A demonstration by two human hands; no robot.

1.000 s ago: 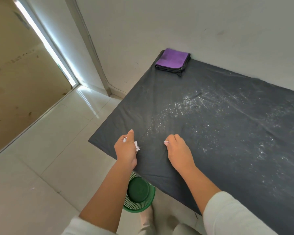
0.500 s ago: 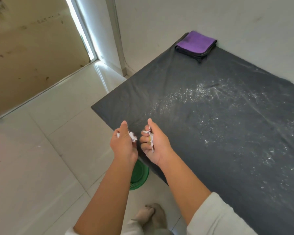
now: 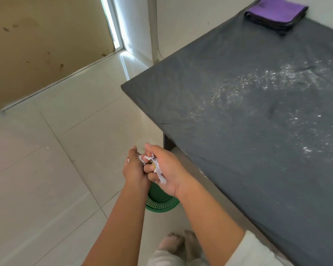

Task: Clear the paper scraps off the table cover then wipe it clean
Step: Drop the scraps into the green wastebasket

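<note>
I see both hands held together off the near left corner of the table, over the floor. My left hand (image 3: 135,170) has its fingers curled round a few white scraps (image 3: 158,167), some poking out at the knuckles. My right hand (image 3: 166,169) is turned palm inward, thumb up, fingers curled round more scraps, with one long strip hanging down past the lower fingers. The two hands touch at the fingers.

Right below them a green bin (image 3: 161,203) stands on the tiled floor (image 3: 56,179), just beside the table's near edge and mostly hidden by my wrists.

The dark cover (image 3: 238,146) lies over the table and hangs down at the near edge. White powdery specks (image 3: 258,87) are spread across its middle, running toward the right edge. I cannot tell whether any larger scraps lie among them. A folded purple cloth (image 3: 276,13) sits at the far edge of the cover, against the wall, well apart from my hands.
</note>
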